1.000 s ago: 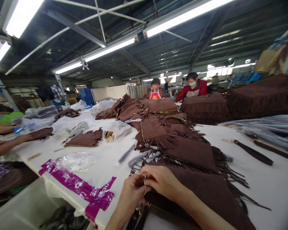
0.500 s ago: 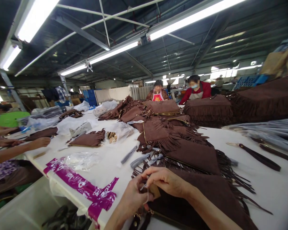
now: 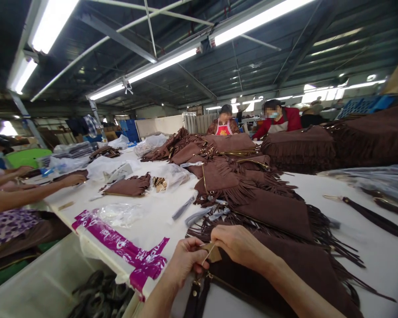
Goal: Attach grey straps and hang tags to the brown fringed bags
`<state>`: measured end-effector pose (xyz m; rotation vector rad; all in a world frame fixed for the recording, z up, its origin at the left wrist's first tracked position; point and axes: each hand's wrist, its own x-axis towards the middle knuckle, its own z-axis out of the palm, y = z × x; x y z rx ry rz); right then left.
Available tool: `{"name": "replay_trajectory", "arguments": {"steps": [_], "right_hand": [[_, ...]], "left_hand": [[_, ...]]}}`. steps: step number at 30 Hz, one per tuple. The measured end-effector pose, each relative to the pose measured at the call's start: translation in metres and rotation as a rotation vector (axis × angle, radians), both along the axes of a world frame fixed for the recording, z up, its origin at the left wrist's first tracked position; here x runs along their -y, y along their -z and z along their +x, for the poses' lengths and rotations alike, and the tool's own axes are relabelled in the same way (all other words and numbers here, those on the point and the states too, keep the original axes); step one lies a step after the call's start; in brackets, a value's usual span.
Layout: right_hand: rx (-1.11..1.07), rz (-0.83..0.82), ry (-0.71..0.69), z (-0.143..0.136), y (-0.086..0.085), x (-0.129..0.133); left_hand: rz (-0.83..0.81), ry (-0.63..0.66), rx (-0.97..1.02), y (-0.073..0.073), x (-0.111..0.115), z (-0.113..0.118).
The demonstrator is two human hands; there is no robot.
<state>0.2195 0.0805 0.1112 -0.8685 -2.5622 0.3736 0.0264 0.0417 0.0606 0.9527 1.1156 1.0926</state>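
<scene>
A small tan tag [image 3: 215, 253] with a pale string is between my hands, over the near corner of a dark brown fringed bag [image 3: 272, 269]. My left hand [image 3: 187, 259] pinches the string beside the tag's left edge. From the right, my right hand [image 3: 240, 245] holds the string's upper part with fingertips pressed together. Just below my left hand, a dark strap [image 3: 195, 293] with metal fittings hangs by the bag's corner. More brown fringed bags [image 3: 273, 212] lie overlapped beyond my hands.
Purple tape [image 3: 119, 247] covers the table's near left edge, above a pale bin [image 3: 53, 269] of dark rings. A wrist strap [image 3: 374, 216] lies right. Plastic bags [image 3: 175, 176] and bag piles stand farther back. One person works at left, two across the table.
My hands have moved slightly apart, and the string now runs taut between them across the tag. The view has shifted a little; the left person's arm reaches farther right.
</scene>
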Motion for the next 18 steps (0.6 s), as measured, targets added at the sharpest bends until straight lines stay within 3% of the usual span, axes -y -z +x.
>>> {"name": "replay_trajectory", "arguments": {"steps": [4,6,10,13,15,18], "right_hand": [[-0.013,-0.098,-0.048,0.004,0.001,0.001],[-0.077,-0.253,-0.120,0.005,0.005,0.000],[-0.320,-0.691,-0.072,0.003,0.023,-0.005],[-0.425,-0.773,-0.012,0.001,0.034,-0.013],[-0.449,-0.781,-0.022,0.000,0.034,-0.016],[-0.479,-0.835,-0.053,-0.002,0.025,-0.016]], "left_hand": [[-0.054,-0.234,0.248,0.004,-0.006,-0.009],[-0.036,-0.330,0.315,0.004,-0.010,-0.020],[0.040,-0.493,0.317,0.000,-0.011,-0.056],[0.082,-0.566,0.255,-0.009,0.001,-0.082],[0.163,-0.615,0.000,-0.018,0.015,-0.087],[0.504,-0.644,-0.763,-0.019,0.033,-0.062]]}}
